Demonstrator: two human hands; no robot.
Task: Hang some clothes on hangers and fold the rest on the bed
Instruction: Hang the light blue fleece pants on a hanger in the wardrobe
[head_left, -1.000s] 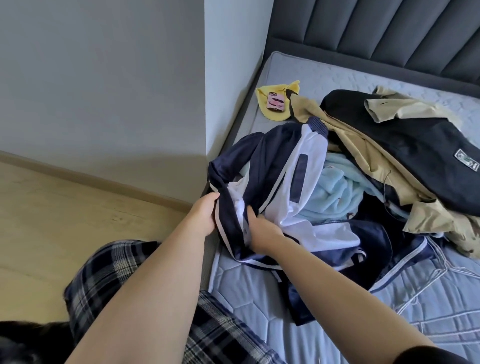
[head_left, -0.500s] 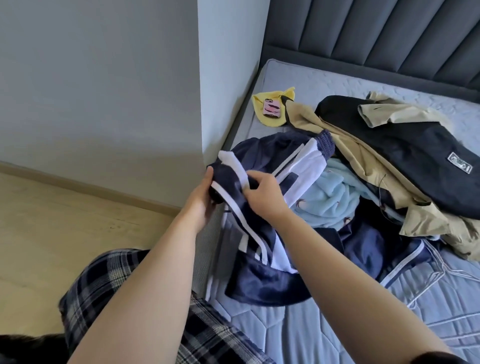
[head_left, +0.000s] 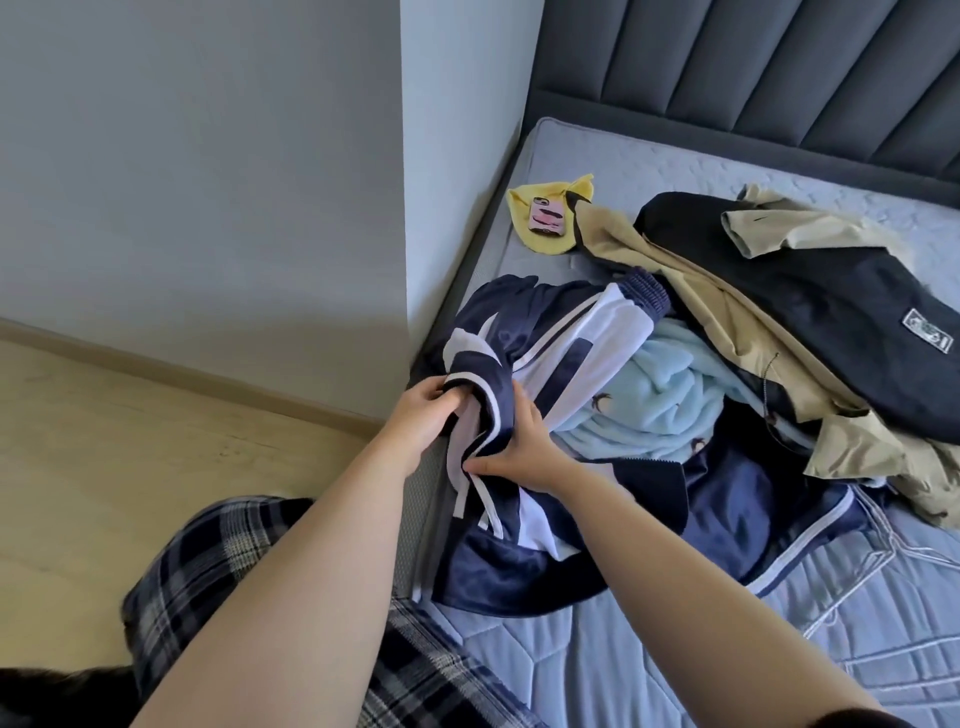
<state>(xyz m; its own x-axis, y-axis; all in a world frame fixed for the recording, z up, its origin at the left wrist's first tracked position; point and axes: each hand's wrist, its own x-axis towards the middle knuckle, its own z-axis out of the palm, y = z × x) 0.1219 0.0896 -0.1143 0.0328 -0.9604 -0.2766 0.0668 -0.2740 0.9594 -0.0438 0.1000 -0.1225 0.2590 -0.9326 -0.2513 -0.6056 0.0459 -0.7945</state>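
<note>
We see our left hand (head_left: 421, 423) gripping a fold of the jacket (head_left: 566, 358), right hand (head_left: 527, 449) pinching it just beside, bed (head_left: 649, 665) beneath, clothes pile (head_left: 779, 291) at two o'clock

A navy and white jacket (head_left: 566, 358) lies bunched at the left edge of the bed (head_left: 649, 654), one striped fold lifted and gripped by the left hand (head_left: 423, 421) and the right hand (head_left: 524, 452). Just beside it sits a crumpled light blue fleece (head_left: 665, 400), partly under a rumpled beige garment (head_left: 696, 296). A black garment (head_left: 831, 317) with a small patch is draped over the beige one. Thin white hangers (head_left: 883, 540) lie flat on the quilted mattress, partly under the navy fabric
</note>
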